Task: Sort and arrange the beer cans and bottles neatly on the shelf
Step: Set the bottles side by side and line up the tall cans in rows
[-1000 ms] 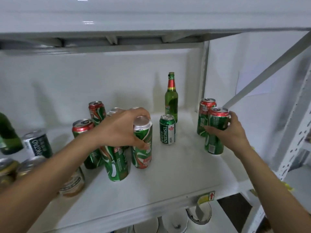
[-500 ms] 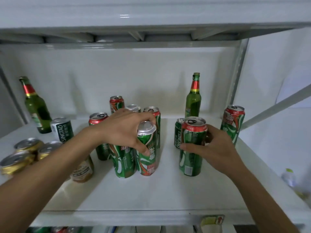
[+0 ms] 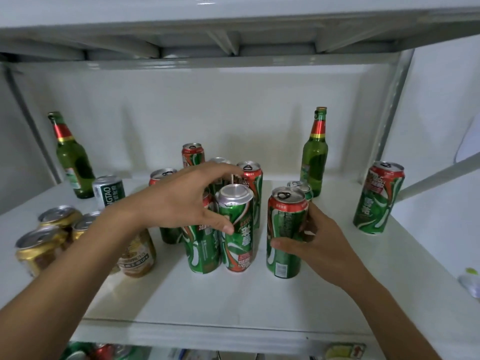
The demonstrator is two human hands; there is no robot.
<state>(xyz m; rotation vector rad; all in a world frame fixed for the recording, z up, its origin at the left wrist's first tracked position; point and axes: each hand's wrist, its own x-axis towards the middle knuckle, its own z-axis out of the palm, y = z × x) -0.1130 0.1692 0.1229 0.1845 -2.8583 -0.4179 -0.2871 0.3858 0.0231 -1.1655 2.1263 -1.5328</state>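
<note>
- The right hand (image 3: 315, 249) has its fingers wrapped round a tall green can (image 3: 285, 235) with a red rim, thumb across the near face and the other fingers behind; the can stands upright on the white shelf (image 3: 233, 302), right of the central cluster.
- The left hand (image 3: 181, 201) arches over the cluster with fingers spread and curled; its thumb tip presses the side of a silver-topped can (image 3: 237, 229) at the near front, while the fingertips reach toward the red-rimmed can behind (image 3: 250, 178). I can't tell whether it truly grips anything.
- Touching the silver-topped can on its left is another tall green can (image 3: 201, 253), partly hidden under the left palm.
- Further back, more green cans crowd together, the farthest (image 3: 192, 154) near the back wall; the left hand and wrist cover several of them.
- Just behind the held can sits a short green can (image 3: 301, 188), mostly hidden.
- Beyond that, a green bottle (image 3: 315, 154) stands upright at the far right.
- A lone tall can (image 3: 378, 198) stands well apart near the right edge.
- At the left, the forearm crosses gold cans (image 3: 44, 242) and a brown-labelled one (image 3: 137, 258).
- Far left are a short Tsingtao can (image 3: 109, 190) and a second green bottle (image 3: 72, 157).
</note>
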